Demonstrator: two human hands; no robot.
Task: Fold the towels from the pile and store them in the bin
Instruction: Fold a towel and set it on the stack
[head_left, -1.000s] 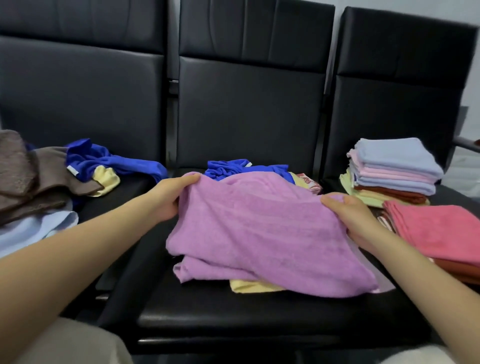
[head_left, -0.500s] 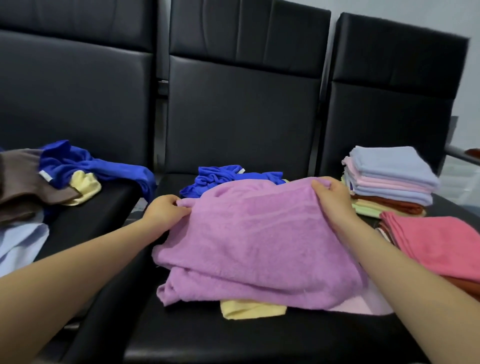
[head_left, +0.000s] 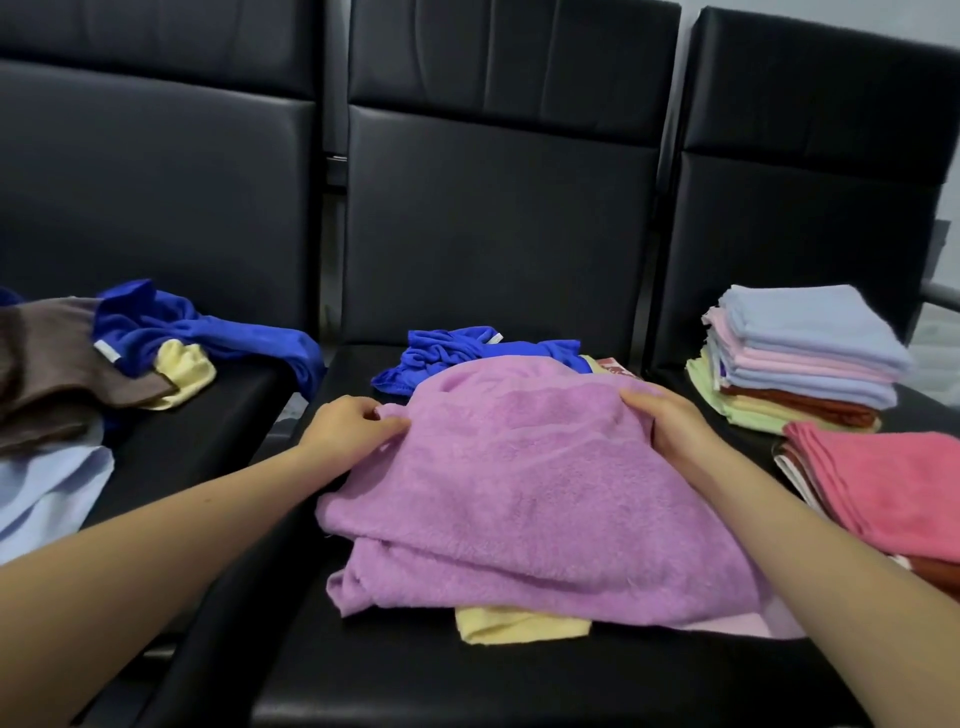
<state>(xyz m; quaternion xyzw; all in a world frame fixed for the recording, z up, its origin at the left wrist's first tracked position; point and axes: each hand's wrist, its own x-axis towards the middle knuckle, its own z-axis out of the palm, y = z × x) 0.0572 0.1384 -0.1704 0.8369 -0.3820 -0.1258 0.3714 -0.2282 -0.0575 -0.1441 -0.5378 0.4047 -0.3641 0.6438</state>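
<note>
A large purple towel lies bunched on the middle black seat, covering a yellow towel and part of a blue towel. My left hand grips the purple towel's far left edge. My right hand holds its far right edge, fingers curled over the cloth. An unfolded pile of brown, blue, yellow and pale blue towels sits on the left seat. No bin shows in view.
A stack of folded towels, pale blue on top, sits on the right seat. A folded pink-red towel lies in front of it on another stack. Black seat backs rise behind.
Both hands have drawn closer together along the towel's far edge, the right one moving left and away from me. The purple towel is more bunched than a second ago.
</note>
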